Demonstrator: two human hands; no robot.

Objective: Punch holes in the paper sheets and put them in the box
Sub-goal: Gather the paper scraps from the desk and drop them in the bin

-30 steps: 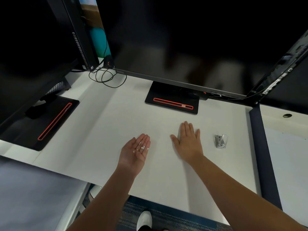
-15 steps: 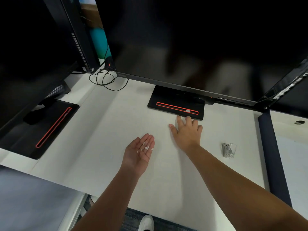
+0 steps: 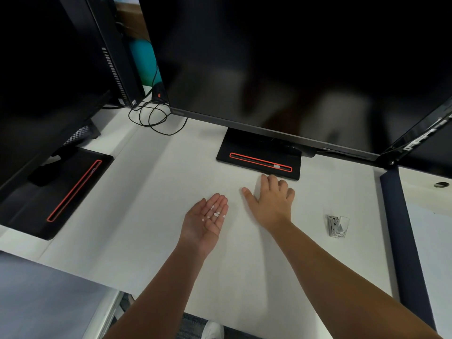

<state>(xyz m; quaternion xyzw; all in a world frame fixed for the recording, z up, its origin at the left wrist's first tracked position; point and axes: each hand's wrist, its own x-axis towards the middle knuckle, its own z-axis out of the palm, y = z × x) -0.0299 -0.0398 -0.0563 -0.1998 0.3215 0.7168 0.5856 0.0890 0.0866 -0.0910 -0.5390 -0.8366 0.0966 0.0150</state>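
- Change: against the earlier views, the right hand [image 3: 271, 204] has travelled away from the person across the white desk [image 3: 146, 216]; its fingertips [image 3: 265, 178] now reach the near edge of the black monitor base [image 3: 259, 156], where a second ago they lay in open desk.
- The left hand [image 3: 208, 222] keeps its place at the centre of the desk, palm up as before.
- Meaning for the task: judged from these views, this looks like clearing up punch waste, not punching; neither paper sheets nor a box are in view, so where they are cannot be told.
- Left hand: spread open and slightly cupped, closing on nothing; a few small white paper discs [image 3: 215, 214] rest loose on the palm and lower fingers.
- Right hand: palm down, fingers gently curled and spread, laid on or just above the desk; it grasps nothing visible, and whether a disc lies beneath it cannot be told.
- Small clear container [image 3: 338, 226]: stands to the right of the right hand, apart from it, with some metallic content.
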